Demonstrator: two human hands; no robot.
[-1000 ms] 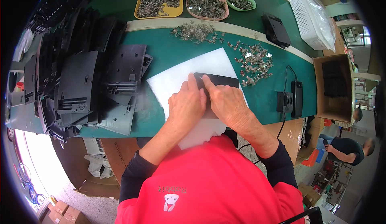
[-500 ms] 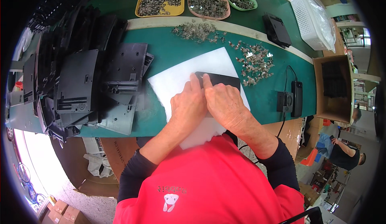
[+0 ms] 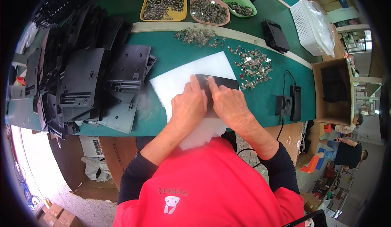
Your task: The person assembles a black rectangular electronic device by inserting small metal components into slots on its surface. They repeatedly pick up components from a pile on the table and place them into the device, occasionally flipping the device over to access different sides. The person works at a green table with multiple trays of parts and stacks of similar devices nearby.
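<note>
A dark plastic panel point(image 3: 223, 81) lies on a white foam sheet point(image 3: 167, 82) in front of me. My left hand point(image 3: 188, 104) is closed at the panel's left side, its index finger stretched to the upper left corner and its thumb along the surface. Over the panel's middle, my right hand point(image 3: 230, 104) is closed with the index fingertip pressed down close to the left one. Something small and shiny shows by the right fingertip, too small to name. Both palms hide much of the panel.
Black plastic panels point(image 3: 81, 78) are piled at the left. Small metal clips point(image 3: 254, 68) lie loose beyond the foam; more fill a yellow tray point(image 3: 179, 15), a pink tray point(image 3: 222, 22) and a green tray point(image 3: 248, 13). A cardboard box point(image 3: 352, 90) stands at the right.
The right index finger has straightened slightly and lifted a little away from the left one. The hands stay at the same corner of the panel. The whole view has shifted slightly.
</note>
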